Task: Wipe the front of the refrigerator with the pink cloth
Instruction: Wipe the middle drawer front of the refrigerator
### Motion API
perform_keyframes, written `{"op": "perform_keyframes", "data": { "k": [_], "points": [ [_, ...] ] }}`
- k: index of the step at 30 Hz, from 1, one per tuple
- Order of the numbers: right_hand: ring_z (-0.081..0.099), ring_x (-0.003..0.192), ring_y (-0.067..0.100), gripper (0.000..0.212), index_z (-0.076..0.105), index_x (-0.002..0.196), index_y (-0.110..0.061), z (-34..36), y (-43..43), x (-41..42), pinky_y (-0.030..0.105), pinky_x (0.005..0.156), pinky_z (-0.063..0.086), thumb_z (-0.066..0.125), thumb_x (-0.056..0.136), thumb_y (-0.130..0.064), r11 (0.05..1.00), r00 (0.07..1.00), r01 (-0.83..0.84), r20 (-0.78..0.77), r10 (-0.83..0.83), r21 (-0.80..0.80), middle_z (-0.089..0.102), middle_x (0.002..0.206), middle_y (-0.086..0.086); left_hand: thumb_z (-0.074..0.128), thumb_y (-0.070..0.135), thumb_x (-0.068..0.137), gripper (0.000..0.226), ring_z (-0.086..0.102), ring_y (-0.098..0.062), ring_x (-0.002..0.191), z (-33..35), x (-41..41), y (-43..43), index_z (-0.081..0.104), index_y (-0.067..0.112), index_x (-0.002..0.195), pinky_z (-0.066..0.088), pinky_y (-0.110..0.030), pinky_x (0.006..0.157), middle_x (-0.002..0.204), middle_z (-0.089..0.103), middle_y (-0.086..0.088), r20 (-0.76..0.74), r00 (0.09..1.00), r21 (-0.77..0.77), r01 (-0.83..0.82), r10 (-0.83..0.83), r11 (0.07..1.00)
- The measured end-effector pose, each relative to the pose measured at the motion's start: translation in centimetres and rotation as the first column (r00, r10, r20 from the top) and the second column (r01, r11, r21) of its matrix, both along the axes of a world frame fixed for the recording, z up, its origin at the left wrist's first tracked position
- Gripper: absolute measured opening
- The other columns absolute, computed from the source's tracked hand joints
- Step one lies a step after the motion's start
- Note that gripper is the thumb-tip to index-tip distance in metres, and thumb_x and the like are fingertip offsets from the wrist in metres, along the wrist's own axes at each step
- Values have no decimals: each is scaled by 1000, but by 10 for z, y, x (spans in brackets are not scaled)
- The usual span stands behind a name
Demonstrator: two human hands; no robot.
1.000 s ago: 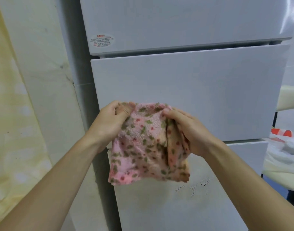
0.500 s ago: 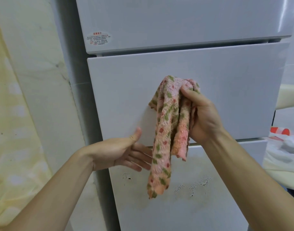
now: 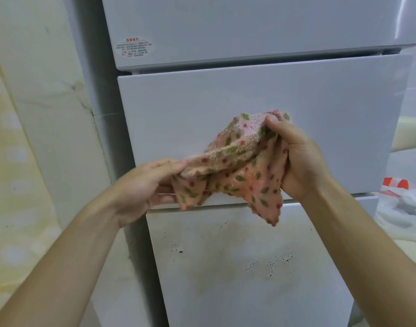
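A white refrigerator [image 3: 237,95] with three stacked door fronts fills the view. Its lowest front carries dark speckled stains. The pink cloth [image 3: 235,166], patterned with red dots and green leaves, hangs bunched in the air just in front of the middle door. My right hand [image 3: 299,159] grips the cloth's upper right part, thumb on top. My left hand [image 3: 143,185] pinches the cloth's left edge between thumb and fingers, lower and to the left. The cloth stretches between the two hands, with a corner dangling over the lowest door's top edge.
A pale wall [image 3: 49,114] and a yellowish curtain [image 3: 11,185] stand to the left of the refrigerator. At the right, a white plastic bag with red print [image 3: 405,204] lies on a cream surface. A label sticker [image 3: 134,47] sits on the top door.
My left hand, open below the cloth half a second ago, has taken hold of its left edge. The cloth, which hung long from my right hand, is now pulled out sideways.
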State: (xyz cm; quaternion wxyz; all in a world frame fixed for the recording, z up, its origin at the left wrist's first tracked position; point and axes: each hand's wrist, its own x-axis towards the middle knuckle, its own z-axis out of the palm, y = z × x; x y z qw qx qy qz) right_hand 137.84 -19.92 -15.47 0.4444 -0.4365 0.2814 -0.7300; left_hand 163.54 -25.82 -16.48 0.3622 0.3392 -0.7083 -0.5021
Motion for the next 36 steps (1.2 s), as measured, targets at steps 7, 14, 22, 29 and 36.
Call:
{"op": "perform_keyframes", "data": {
  "k": [7, 14, 22, 29, 36],
  "points": [
    [71, 96, 34, 27, 56, 118, -7, 1, -1, -5, 50, 91, 60, 68, 95, -16, 1000, 996, -18, -85, 16, -17, 69, 104, 19, 73, 30, 91, 23, 67, -24, 89, 10, 13, -2, 66, 8, 93, 57, -32, 79, 97, 72, -8, -69, 989, -33, -133, 131, 991],
    [65, 104, 35, 44, 56, 120, -8, 3, 0, -1, 53, 101, 54, 71, 82, -25, 999, 995, -48, -88, 50, 21, 63, 113, 19, 83, 14, 79, 49, 68, -26, 101, 11, 16, -3, 66, -11, 117, 63, -30, 82, 116, 69, -20, -398, 917, 281, 91, 29, 955],
    [72, 86, 15, 5, 71, 100, -16, 10, 5, -16, 31, 81, 57, 70, 98, -20, 984, 937, 179, -304, -169, 5, 74, 89, -2, 65, 0, 95, 20, 70, -12, 77, 18, 22, -3, 76, 17, 96, 61, -24, 77, 87, 76, 1, -431, 851, -75, -367, 302, 927],
    [79, 91, 16, 36, 67, 105, -14, 9, 11, -29, 35, 86, 59, 89, 81, -31, 882, 783, 470, -450, -430, -24, 82, 90, 2, 78, -1, 83, 33, 76, -18, 96, 23, 27, 6, 77, 21, 109, 56, -24, 90, 96, 80, -3, -281, 912, -180, -356, 299, 917],
    [73, 87, 24, 49, 61, 139, -37, 4, 24, -38, 33, 83, 64, 76, 95, -23, 913, 744, 332, -530, -407, -235, 65, 89, 30, 86, 10, 82, 27, 74, -16, 92, 23, 31, 7, 79, 35, 91, 57, -31, 92, 95, 78, 3, -102, 836, -503, -510, 539, 698]
  ]
}}
